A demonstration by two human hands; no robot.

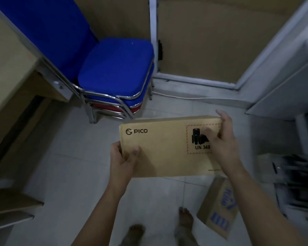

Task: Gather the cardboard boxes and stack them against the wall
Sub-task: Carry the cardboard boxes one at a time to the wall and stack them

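A flat brown cardboard box printed with "PICO" and a battery warning label is held up above the tiled floor in front of me. My left hand grips its lower left corner, thumb on top. My right hand clasps its right edge, fingers wrapped over the far corner and partly covering the label. A second cardboard box with blue print lies tilted on the floor at the lower right, partly hidden by my right forearm.
Stacked blue and red chairs with chrome legs stand ahead on the left. A wooden desk fills the left side. A white-framed door is ahead. White shelving with dark items lines the right. My bare feet are below.
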